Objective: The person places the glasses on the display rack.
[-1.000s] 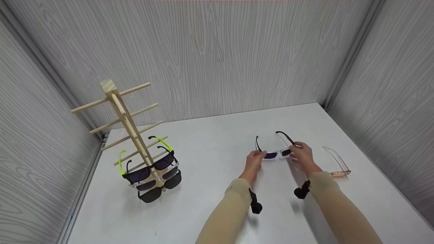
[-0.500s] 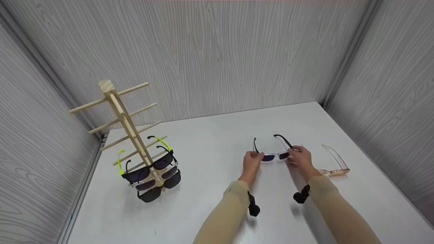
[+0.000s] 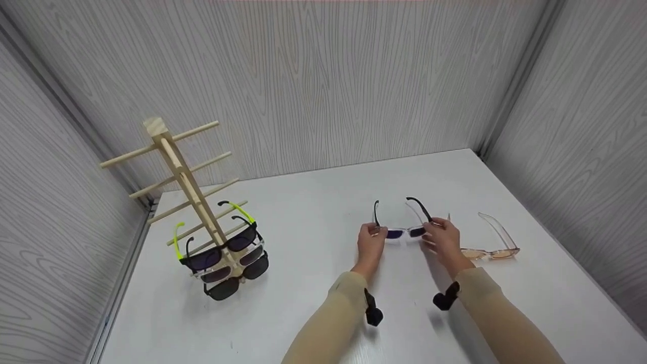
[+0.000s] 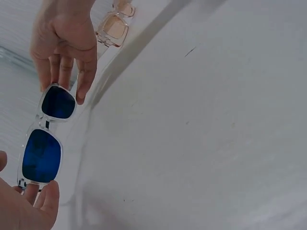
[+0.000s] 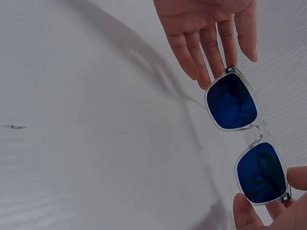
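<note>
Both hands hold a pair of clear-framed sunglasses (image 3: pixel 394 234) with dark blue lenses and dark temples opened out toward the back wall. In the head view my left hand (image 3: pixel 370 246) grips its left end at the hinge. My right hand (image 3: pixel 445 239) grips the opposite end. The left wrist view shows the lens fronts (image 4: pixel 42 155) between the two hands, with fingers behind the frame. From the right wrist view, the sunglasses (image 5: pixel 232 101) appear tilted, and the farther hand's fingers are long and only slightly bent at the frame's end.
A wooden display rack (image 3: pixel 194 194) with several crossbars stands at left. On its lower bars hang black sunglasses with neon-yellow temples (image 3: pixel 204 260), clear-framed ones (image 3: pixel 216 275) and black ones (image 3: pixel 223 289). Peach-tinted clear glasses (image 3: pixel 500 253) lie on the white table (image 3: pixel 313 303) right of my right hand.
The hands and sunglasses shift slightly left, while the whole head view drifts a little. More of the peach-tinted glasses shows beside my right hand. Both hands keep their hold.
</note>
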The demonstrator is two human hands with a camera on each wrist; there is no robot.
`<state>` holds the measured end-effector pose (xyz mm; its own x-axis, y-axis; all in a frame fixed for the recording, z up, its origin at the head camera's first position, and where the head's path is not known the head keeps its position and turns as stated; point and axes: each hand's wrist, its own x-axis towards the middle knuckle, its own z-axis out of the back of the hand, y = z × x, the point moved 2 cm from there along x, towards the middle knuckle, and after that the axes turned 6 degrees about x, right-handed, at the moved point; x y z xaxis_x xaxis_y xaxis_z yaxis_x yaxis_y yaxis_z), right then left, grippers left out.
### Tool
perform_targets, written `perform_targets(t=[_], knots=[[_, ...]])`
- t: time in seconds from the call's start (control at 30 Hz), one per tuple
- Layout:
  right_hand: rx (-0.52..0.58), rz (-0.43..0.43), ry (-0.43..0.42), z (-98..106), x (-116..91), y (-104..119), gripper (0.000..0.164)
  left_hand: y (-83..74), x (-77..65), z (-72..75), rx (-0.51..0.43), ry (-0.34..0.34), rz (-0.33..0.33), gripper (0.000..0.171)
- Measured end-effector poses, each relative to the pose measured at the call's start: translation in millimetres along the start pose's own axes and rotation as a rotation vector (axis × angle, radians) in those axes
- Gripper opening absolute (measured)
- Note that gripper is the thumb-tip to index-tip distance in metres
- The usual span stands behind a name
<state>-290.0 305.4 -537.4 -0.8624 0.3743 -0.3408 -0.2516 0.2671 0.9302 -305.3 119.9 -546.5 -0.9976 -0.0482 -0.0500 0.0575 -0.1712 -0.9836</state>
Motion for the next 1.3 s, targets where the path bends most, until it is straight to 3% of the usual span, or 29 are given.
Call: perform_targets(t=[0.2,0.67,1.03,1.3], knots=[[0.036,0.03,0.015,-7.7,-10.6,-0.4,0.048,-2.7,-3.5,8.4,0.006,-0.071,-0.036,0.025],[0.008,0.087,0.047,-16.5,-25.2,-8.9,0.046,3.0,-11.3,28.6,0.033,-0.069,-0.051,0.028],[0.017,0.107,0.057,-24.7,-37.9,-15.1,0.044,3.7,-18.9,40.9,0.024,-0.175,-0.065,0.019],[-0.009,0.139,0.094,-27.1,-44.6,-25.1,0.041,11.4,-25.4,56.0,0.019,-0.201,-0.088,0.02]])
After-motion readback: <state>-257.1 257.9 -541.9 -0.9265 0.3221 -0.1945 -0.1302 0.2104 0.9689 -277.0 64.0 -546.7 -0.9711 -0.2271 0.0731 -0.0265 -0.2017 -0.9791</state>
